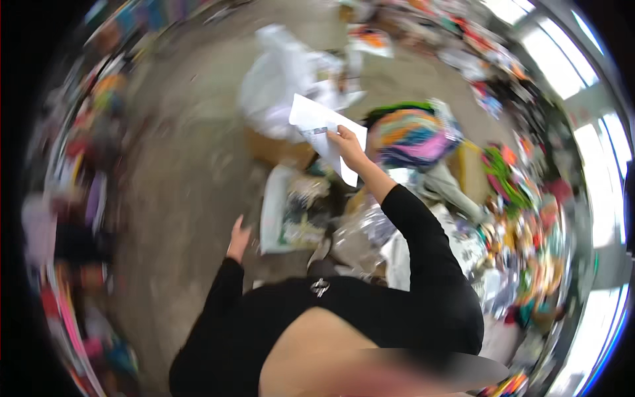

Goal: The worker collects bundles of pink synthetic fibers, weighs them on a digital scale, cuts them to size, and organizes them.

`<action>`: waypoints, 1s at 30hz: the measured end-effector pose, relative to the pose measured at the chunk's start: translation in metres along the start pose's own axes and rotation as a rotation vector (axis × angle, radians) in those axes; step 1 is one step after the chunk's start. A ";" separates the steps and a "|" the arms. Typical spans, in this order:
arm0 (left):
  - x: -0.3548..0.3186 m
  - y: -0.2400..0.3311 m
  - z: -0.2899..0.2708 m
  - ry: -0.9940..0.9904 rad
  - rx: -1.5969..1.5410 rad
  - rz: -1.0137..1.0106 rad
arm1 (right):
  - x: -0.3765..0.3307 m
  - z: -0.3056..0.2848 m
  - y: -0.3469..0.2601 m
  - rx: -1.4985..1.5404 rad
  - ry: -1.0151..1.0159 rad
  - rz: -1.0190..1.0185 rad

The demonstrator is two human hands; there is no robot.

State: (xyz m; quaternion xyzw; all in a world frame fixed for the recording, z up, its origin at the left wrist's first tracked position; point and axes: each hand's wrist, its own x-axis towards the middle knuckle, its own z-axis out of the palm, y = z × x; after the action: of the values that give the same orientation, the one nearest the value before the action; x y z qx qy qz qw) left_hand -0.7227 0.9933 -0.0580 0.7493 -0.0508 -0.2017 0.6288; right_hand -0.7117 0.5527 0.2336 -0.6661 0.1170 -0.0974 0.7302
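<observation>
My right hand (348,147) is closed on a flat white sheet (305,114), thumb and fingers at its right part. A small grey printed patch shows on the sheet beside my fingertips. Below the sheet lies a pale open bag (272,215) with dark, clear-wrapped contents. My left hand (239,239) hangs low over the floor, left of that bag, holding nothing, with its fingers stretched out. Motion blurs both the hand and its surroundings.
A large white plastic bag (271,83) rests on a brown cardboard box (278,151) ahead. Right of it sits a stack of colourful folded cloth (413,135). Crumpled clear plastic (364,231) lies near my feet. Mixed goods heap along the right (529,245), and loaded shelves (73,218) line the left.
</observation>
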 end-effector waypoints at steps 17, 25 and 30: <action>-0.318 0.097 -0.331 0.596 -0.745 0.055 | -0.139 0.674 0.089 0.368 -1.363 0.979; -0.194 -0.004 -0.228 1.737 -0.695 0.205 | -0.013 0.632 0.259 0.149 -1.989 1.019; -0.157 -0.035 -0.177 2.018 -0.449 0.121 | 0.003 0.608 0.342 -0.179 -2.033 0.598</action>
State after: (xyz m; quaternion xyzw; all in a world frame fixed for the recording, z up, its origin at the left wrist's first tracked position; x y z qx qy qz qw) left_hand -0.8075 1.2152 -0.0313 0.4314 0.5009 0.5474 0.5130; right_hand -0.5302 1.1618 -0.0556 -0.4299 -0.3824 0.6973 0.4275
